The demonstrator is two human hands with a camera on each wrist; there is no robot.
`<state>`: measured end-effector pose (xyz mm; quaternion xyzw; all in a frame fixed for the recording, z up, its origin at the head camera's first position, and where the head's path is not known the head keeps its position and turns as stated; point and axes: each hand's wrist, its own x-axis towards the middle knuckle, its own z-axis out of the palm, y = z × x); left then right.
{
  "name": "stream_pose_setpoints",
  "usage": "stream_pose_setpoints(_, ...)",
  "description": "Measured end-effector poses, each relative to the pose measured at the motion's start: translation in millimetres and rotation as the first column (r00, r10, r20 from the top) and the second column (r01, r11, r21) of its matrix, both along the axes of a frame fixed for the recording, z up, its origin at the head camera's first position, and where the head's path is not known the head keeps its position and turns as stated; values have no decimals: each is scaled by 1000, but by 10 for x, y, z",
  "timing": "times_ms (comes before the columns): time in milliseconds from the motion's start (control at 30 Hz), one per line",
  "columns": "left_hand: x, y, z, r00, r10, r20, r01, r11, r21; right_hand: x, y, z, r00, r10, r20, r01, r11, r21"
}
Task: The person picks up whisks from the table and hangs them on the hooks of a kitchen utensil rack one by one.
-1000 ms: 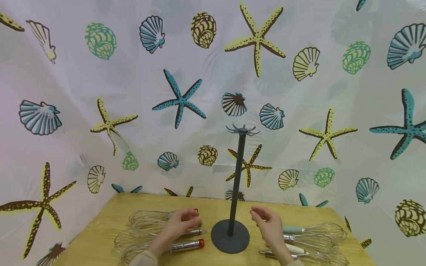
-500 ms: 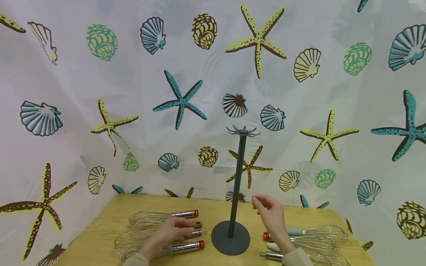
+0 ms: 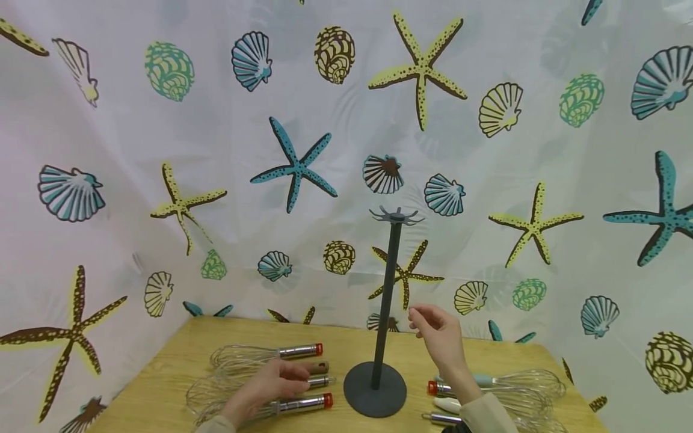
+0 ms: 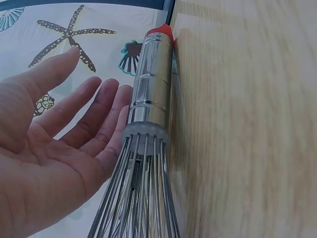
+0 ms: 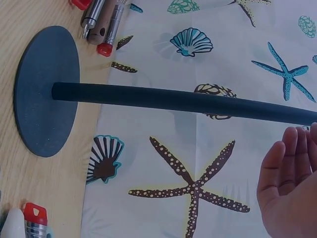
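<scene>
My left hand [image 3: 273,385] hovers over the whisks on the left, fingers loosely bent and holding nothing. In the left wrist view its relaxed fingers lie beside a steel whisk [image 4: 151,82] with a red handle end. My right hand [image 3: 441,340] is raised to the right of a dark stand [image 3: 388,282], also empty, with fingers gently curved. The stand rises from a round base [image 3: 360,391] to a ring of upturned hooks [image 3: 397,216] that hold nothing. In the right wrist view, the fingertips come close to the pole [image 5: 173,101].
Several whisks lie on the wooden table [image 3: 189,349] left of the base, among them one with a brown handle [image 3: 316,366]. More lie on the right, including a teal-handled one [image 3: 483,380] and a white-handled one [image 3: 446,405]. A seashell-print curtain [image 3: 346,90] encloses the table's back and sides.
My right hand has risen and uncovered handles of the right-hand whisks. My left hand has drawn back toward me and left, baring the handles of the back left whisks.
</scene>
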<state>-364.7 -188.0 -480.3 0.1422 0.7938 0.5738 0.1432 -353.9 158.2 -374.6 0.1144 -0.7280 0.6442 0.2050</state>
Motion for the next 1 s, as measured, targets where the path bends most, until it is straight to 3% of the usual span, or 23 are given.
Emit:
stream_pose_setpoints(200,5,-34,-20,999,-47,-26,45,998,-46,-10,12,114,999,3,-35,-3,1000,-2)
stream_pose_setpoints(567,16,-33,-18,995,-65,-73,52,984,-168,-75,10,344,998,20,-68,-22,999,-27)
stream_pose_setpoints(767,19,-24,3,989,-108,-105,87,978,-191,-111,-12,527,993,19,-113,-24,999,-42)
stream_pose_setpoints(1000,-4,-31,-15,988,-114,-107,95,981,-172,-125,-23,743,990,59,-125,-71,993,-97)
